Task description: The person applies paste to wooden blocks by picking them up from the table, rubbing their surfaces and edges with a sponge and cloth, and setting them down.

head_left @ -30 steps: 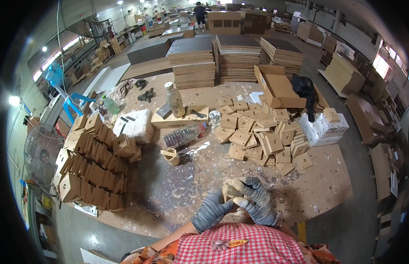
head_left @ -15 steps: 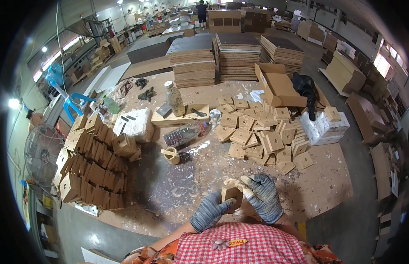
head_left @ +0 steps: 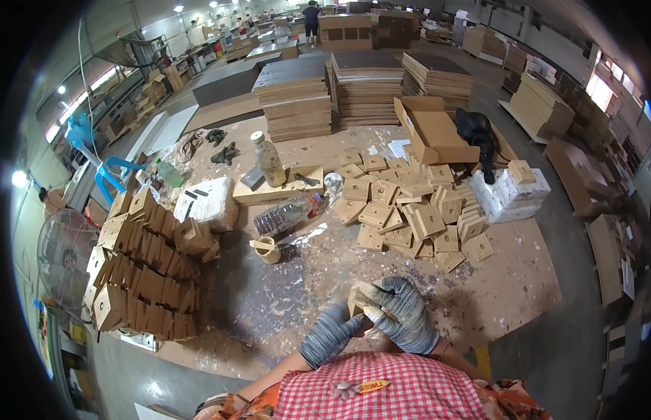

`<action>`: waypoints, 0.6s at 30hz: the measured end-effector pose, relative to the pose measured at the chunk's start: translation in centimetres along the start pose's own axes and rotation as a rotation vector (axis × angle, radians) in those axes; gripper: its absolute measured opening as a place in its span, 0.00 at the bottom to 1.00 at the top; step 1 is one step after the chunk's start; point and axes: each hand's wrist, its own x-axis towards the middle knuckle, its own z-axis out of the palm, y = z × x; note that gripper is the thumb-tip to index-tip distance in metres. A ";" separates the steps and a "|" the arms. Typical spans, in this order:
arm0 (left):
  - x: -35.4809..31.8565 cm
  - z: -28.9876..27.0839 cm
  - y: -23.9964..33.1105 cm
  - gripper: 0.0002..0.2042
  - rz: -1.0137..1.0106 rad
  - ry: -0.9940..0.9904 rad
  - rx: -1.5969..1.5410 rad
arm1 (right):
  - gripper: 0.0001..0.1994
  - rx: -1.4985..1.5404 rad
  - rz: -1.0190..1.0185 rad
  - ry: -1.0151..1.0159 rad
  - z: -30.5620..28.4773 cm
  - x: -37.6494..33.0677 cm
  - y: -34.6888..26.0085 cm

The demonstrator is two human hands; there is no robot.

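Both my hands wear grey striped gloves and meet just in front of the checked red apron. My left hand (head_left: 332,333) is closed around the edge of a small wooden block (head_left: 352,306), largely hidden by my fingers. Against the block's far side and top, my right hand (head_left: 404,313) is closed, its fingers bent over. Pale, crumpled material shows at the right fingertips; whether it is a cloth or the glove's own tips I cannot tell. Beyond my hands lies a loose heap of similar wooden blocks (head_left: 378,215), many with a round hole.
Stacked wooden blocks (head_left: 147,269) rise at the left. Toward the middle are a small pot (head_left: 268,253) with a stick across it, a lying plastic bottle (head_left: 283,215) and an upright bottle (head_left: 267,159). An open cardboard box (head_left: 427,136) and a white wrapped package (head_left: 511,194) stand right.
My right hand has moved left and closed in over the block, covering more of it. My left hand keeps its hold. The whole view has shifted slightly.
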 end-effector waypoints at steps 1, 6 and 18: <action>0.4 -0.5 0.0 0.18 -0.050 -0.038 0.080 | 0.19 -0.001 0.003 0.000 0.0 0.0 0.0; 0.9 -1.2 -1.6 0.22 -0.028 -0.055 0.083 | 0.16 -0.026 0.159 0.020 0.4 -0.8 1.0; -0.2 -1.7 3.3 0.25 -0.094 0.000 -0.148 | 0.16 0.571 0.458 0.232 -3.1 -1.7 2.5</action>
